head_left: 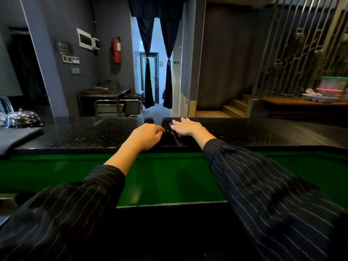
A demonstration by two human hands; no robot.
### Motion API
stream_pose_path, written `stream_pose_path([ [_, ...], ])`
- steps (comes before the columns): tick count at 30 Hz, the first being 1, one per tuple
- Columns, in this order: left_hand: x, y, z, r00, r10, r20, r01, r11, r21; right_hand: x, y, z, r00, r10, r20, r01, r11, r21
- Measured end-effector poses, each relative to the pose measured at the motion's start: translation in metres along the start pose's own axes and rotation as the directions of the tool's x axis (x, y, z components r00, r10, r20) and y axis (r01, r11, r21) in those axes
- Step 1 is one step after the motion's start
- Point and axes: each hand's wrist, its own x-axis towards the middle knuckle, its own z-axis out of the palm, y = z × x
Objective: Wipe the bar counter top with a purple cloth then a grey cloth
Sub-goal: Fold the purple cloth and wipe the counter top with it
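The bar counter top (94, 132) is black speckled stone running across the middle of the head view. My right hand (185, 127) lies flat on it with straight fingers, pressing a purple cloth (172, 125); only small purple bits show at the fingertips and under the palm. My left hand (148, 136) rests just left of it on the counter's near edge, fingers loosely curled, holding nothing. A grey cloth (17, 136) lies folded on the counter at the far left.
A shiny metal dome (23, 117) stands at the counter's left end behind the grey cloth. A green lower surface (169, 178) runs below the counter's near edge. Beyond the counter are a metal trolley (120, 108), a curtained doorway and wooden steps.
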Motion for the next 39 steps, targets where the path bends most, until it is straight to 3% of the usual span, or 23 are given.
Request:
stream_pose_path([
  [3, -0.003, -0.001, -0.002, 0.999, -0.031, -0.017, 0.031, 0.999, -0.02, -0.011, -0.011, 0.002, 0.987, -0.154, 0.037, 0.155, 0.988, -0.003],
  [6, -0.003, 0.0, -0.009, 0.998, -0.065, -0.025, 0.065, 0.998, -0.02, -0.016, 0.016, -0.001, 0.983, -0.176, 0.045, 0.174, 0.984, 0.048],
  [12, 0.012, -0.002, -0.013, 0.999, -0.043, 0.002, 0.043, 0.997, 0.057, 0.006, 0.101, -0.009, 0.994, 0.11, 0.018, -0.111, 0.992, 0.059],
  [18, 0.023, -0.007, -0.004, 0.997, -0.061, -0.053, 0.062, 0.998, 0.005, 0.059, 0.1, -0.011, 0.961, 0.277, 0.023, -0.278, 0.958, 0.064],
  [23, 0.033, -0.006, -0.009, 0.996, -0.085, -0.014, 0.085, 0.996, 0.018, 0.093, 0.034, -0.009, 0.996, 0.092, 0.024, -0.092, 0.996, -0.005],
  [28, 0.037, 0.002, -0.018, 0.994, -0.081, 0.075, 0.07, 0.988, 0.136, 0.087, -0.012, 0.001, 0.985, -0.123, 0.124, 0.127, 0.992, -0.021],
  [32, 0.015, -0.007, -0.028, 0.995, -0.028, 0.094, 0.03, 0.999, -0.018, 0.04, 0.011, -0.003, 0.965, -0.251, 0.072, 0.248, 0.968, 0.045],
  [35, -0.011, -0.04, -0.039, 1.0, 0.018, -0.025, -0.019, 1.0, -0.011, 0.021, 0.05, -0.005, 0.991, -0.125, 0.054, 0.121, 0.99, 0.073],
  [39, -0.041, -0.078, -0.046, 0.993, -0.05, -0.103, 0.061, 0.993, 0.099, 0.039, 0.063, -0.005, 0.994, 0.102, 0.032, -0.105, 0.99, 0.097],
])
